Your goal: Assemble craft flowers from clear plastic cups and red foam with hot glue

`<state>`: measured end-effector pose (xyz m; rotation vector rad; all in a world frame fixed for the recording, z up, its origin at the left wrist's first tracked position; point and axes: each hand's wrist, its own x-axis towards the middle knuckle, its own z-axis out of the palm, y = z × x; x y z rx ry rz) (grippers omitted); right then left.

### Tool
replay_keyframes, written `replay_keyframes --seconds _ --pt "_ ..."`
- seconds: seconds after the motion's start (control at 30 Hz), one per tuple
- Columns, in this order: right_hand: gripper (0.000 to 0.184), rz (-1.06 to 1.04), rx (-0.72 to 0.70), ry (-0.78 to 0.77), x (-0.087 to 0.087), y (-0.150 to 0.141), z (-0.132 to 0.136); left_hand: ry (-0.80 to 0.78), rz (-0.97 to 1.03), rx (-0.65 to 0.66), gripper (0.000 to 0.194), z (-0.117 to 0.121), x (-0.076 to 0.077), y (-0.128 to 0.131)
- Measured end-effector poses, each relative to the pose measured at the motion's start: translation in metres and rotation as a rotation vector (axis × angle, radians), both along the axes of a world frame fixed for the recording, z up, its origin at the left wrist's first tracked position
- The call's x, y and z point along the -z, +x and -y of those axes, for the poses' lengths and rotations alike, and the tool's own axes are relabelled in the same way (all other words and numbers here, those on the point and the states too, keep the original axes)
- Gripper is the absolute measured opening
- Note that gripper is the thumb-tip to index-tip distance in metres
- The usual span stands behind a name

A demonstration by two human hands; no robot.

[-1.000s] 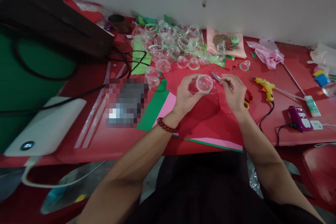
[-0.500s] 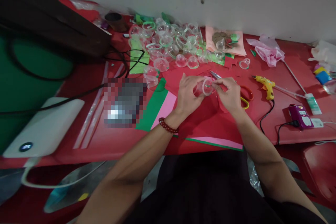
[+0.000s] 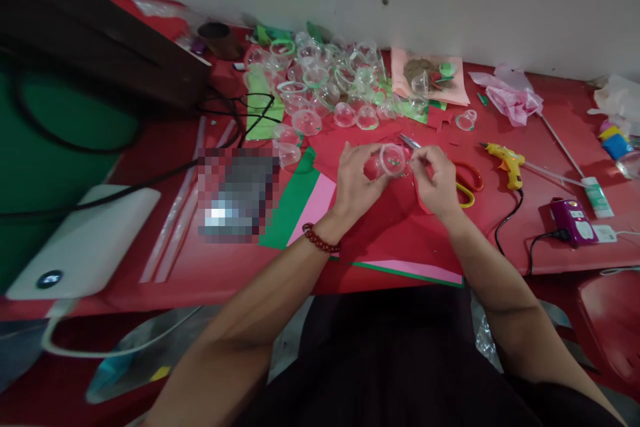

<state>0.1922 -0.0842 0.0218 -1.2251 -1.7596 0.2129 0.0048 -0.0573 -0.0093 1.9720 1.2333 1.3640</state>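
Between thumb and fingers, my left hand [image 3: 359,177] holds a small clear plastic cup [image 3: 393,160], its round mouth tilted toward me. A bit of green shows inside the cup. My right hand [image 3: 436,177] is just right of the rim with its fingertips pinched together; whatever they grip is too small to make out. Beneath both hands lies a sheet of red paper [image 3: 390,233]. Scissors with red and yellow handles [image 3: 467,187] rest partly hidden behind my right hand, their blades pointing up and left.
Many clear cups [image 3: 317,77] are heaped at the back. On the right lie a yellow glue gun [image 3: 506,161], a purple power socket [image 3: 573,221] and a green-white tube [image 3: 597,197]. To the left are a blurred-out device [image 3: 240,197], glue sticks [image 3: 175,213] and a white power bank [image 3: 85,240].
The cup's mouth has turned more toward me. My right fingertips have drawn slightly away from the rim, to the right and down.
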Motion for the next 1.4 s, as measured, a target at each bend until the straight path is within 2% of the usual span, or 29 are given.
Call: replay_keyframes --seconds 0.1,0.2,0.33,0.73,0.97,1.1,1.2,1.3,1.4 --pt "0.023 0.005 0.038 0.024 -0.002 0.006 -0.001 -0.028 0.028 -0.014 0.049 -0.001 0.001 -0.001" --pt "0.009 0.082 -0.051 0.082 -0.003 0.010 -0.002 -0.042 0.039 -0.011 0.047 -0.001 0.000 -0.002" --pt "0.016 0.185 -0.150 0.098 -0.004 0.011 -0.001 -0.067 0.050 0.003 0.044 -0.002 -0.002 -0.002" --pt "0.019 0.360 -0.293 0.177 -0.010 0.018 0.000 -0.050 0.027 0.111 0.041 -0.006 0.002 -0.012" --pt "0.022 0.402 -0.279 0.151 -0.009 0.013 0.002 -0.035 0.028 0.121 0.045 -0.004 0.001 -0.011" --pt "0.019 0.209 -0.131 0.099 -0.011 0.010 0.003 -0.011 -0.028 0.146 0.044 -0.003 -0.001 -0.010" --pt "0.020 -0.033 -0.037 -0.055 -0.017 0.007 0.007 0.065 -0.142 0.113 0.038 0.000 -0.005 -0.008" --pt "0.032 -0.233 -0.052 -0.261 -0.022 0.000 0.011 0.185 -0.268 0.059 0.031 0.006 -0.009 -0.007" --pt "0.041 -0.354 -0.089 -0.390 -0.023 -0.007 0.012 0.273 -0.355 0.038 0.028 0.011 -0.012 -0.006"
